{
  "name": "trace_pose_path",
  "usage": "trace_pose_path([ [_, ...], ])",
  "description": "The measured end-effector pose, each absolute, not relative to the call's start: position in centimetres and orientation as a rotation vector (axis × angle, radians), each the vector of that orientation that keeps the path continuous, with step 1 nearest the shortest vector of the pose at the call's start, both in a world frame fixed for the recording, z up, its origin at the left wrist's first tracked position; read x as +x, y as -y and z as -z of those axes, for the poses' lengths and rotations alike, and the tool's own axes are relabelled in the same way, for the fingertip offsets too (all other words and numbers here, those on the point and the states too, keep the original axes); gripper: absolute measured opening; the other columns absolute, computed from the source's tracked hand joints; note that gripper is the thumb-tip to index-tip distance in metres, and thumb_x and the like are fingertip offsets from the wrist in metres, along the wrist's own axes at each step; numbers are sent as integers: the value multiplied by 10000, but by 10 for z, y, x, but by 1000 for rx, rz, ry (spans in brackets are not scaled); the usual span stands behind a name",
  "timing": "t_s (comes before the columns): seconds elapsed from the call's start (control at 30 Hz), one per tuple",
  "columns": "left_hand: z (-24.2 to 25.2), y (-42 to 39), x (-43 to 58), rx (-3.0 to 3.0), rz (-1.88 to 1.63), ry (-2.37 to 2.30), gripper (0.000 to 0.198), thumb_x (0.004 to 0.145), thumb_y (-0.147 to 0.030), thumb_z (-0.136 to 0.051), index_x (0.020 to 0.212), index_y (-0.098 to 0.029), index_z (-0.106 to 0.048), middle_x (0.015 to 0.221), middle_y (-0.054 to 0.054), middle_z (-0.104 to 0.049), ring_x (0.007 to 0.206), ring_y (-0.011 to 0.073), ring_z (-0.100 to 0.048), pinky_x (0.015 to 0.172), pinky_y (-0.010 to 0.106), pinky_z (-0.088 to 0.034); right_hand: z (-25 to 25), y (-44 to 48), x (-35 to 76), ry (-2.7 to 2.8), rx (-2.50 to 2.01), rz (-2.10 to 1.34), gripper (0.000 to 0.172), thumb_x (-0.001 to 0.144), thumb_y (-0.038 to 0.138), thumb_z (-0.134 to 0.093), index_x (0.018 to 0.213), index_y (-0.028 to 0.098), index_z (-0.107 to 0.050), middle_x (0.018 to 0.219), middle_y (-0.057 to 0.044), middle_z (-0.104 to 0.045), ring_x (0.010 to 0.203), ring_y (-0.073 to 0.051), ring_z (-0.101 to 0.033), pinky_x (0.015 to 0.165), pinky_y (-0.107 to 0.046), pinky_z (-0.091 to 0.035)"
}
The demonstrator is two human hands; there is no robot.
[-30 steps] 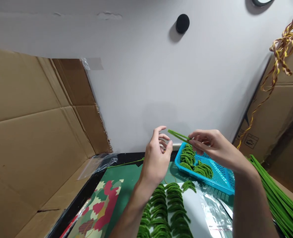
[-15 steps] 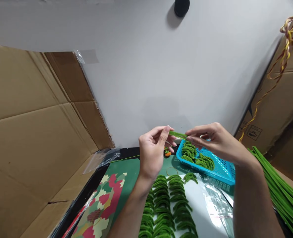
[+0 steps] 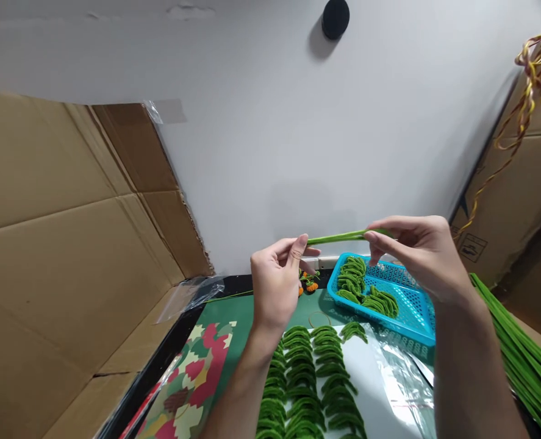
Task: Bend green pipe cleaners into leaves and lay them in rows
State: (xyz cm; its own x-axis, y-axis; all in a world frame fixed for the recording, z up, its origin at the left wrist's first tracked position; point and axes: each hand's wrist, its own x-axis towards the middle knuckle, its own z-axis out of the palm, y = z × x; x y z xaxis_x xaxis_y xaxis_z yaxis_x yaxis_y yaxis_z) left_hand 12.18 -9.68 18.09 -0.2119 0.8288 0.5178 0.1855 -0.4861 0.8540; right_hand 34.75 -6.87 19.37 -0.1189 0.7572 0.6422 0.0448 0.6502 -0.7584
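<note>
A green fuzzy strip (image 3: 336, 238), seemingly of more than one strand, stretches nearly level between my hands. My left hand (image 3: 277, 283) pinches its left end between thumb and fingers. My right hand (image 3: 419, 253) pinches it toward the right, with a short end showing past the thumb. Below them, curved green fuzzy pieces (image 3: 300, 369) lie in columns on a white sheet (image 3: 373, 390). A blue basket (image 3: 412, 305) behind the sheet holds more curved green pieces (image 3: 380, 302).
Long green stems (image 3: 521, 347) lie at the right. Small orange-and-green items (image 3: 312, 286) sit behind my left hand. A patterned sheet (image 3: 197, 372) lies on the green mat (image 3: 233, 311). Cardboard (image 3: 60, 262) stands at left; twisted cord (image 3: 521, 116) hangs at right.
My right hand has moved right and slightly up, away from my left hand. A longer length of the green strip now shows between them.
</note>
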Motion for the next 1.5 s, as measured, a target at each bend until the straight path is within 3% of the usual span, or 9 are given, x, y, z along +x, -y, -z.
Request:
trace_pose_path([
  [0.17,-180,100,132,1426,-1645,-1067,482,929,-585,-717,890,-110,-788,836,140,-811,451,116,-629,340,199,-357,-190,62,325,1313,-515,-797,238,860,430,-840,914,201,-809,662,-13,-689,533,-163,-643,497,-333,-595],
  [0.37,-175,107,152,1357,-1682,-1029,455,929,-565,-726,880,-118,-795,764,112,-794,423,95,-582,350,195,-344,-189,66,284,1344,-626,-791,322,909,484,-773,908,164,-808,743,-66,-770,596,-194,-742,565,-319,-644],
  [0.53,-171,109,156,1369,-1726,-1071,399,923,-521,-744,864,-131,-802,773,97,-799,431,102,-596,344,200,-369,-191,70,275,1388,-746,-734,366,934,505,-729,859,154,-804,655,-69,-758,536,-189,-733,498,-272,-608],
  [0.77,-175,109,152,1388,-1682,-1043,356,913,-465,-765,803,-126,-771,775,107,-803,411,108,-615,323,191,-364,-188,61,295,1388,-697,-733,423,968,543,-686,952,134,-791,653,-68,-762,532,-203,-739,543,-315,-640],
  [0.93,-177,108,150,1430,-1693,-1070,396,944,-490,-724,773,-134,-747,786,117,-803,436,116,-632,332,194,-388,-184,56,313,1455,-727,-655,379,949,516,-734,870,146,-751,663,-71,-759,543,-203,-743,566,-317,-646],
  [1.27,-173,108,148,1479,-1618,-1043,418,967,-511,-699,768,-143,-710,765,90,-792,460,111,-653,365,179,-386,-183,57,323,1334,-741,-666,425,963,553,-693,910,138,-767,638,-69,-746,539,-236,-754,534,-339,-642],
  [1.5,-169,106,152,1505,-1597,-1053,422,1001,-504,-652,765,-155,-680,701,48,-754,468,108,-643,468,203,-481,-183,58,327,1349,-788,-506,392,990,526,-664,867,164,-750,609,-45,-725,504,-202,-722,531,-310,-613],
])
